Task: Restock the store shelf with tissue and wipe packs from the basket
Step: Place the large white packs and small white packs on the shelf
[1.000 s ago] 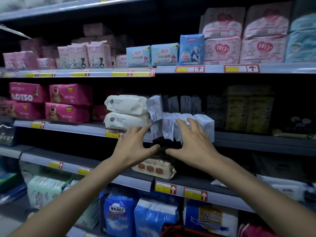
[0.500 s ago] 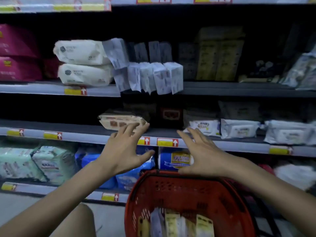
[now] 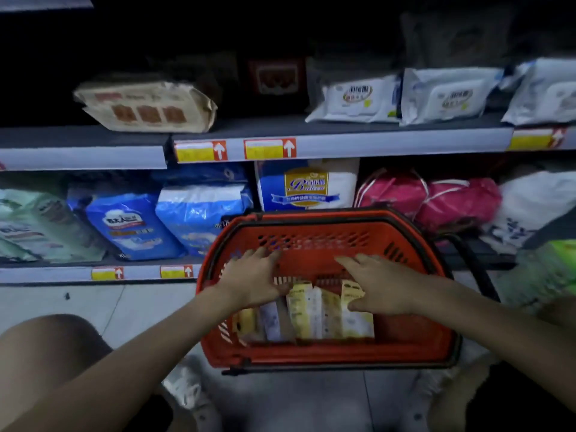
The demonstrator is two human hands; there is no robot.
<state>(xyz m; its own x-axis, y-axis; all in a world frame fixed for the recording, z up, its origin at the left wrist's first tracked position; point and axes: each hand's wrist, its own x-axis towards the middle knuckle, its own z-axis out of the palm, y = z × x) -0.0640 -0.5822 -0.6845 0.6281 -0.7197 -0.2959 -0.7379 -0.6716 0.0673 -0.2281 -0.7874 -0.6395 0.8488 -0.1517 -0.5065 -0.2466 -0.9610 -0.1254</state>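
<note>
my hands have come down from the shelf row where i was squaring up the small white packs a second ago, and now both are inside the red plastic shopping basket, which sits on the pale tiled floor in front of me. my left hand is spread flat and holds nothing, its fingers over the left end of the upright row of slim yellow-and-white tissue packs standing in the near half of the basket. my right hand is spread too, fingers straight, with the thumb just at the top of the rightmost pack; i cannot tell whether it touches yet, and it grips nothing. so the last batch is up and i judge that a fresh pick is starting, with several packs left to go. my view has dropped as well: the grey metal shelf with yellow price tags that now fills the far part of the scene carries a tan flat wipe pack on the left and white soft wipe packs on the right, with a dark gap between them. below it stand big blue-and-white bagged packs. next i would need to close both hands round a handful of the slim packs from the ends, keeping them upright so that they lift out together.
</note>
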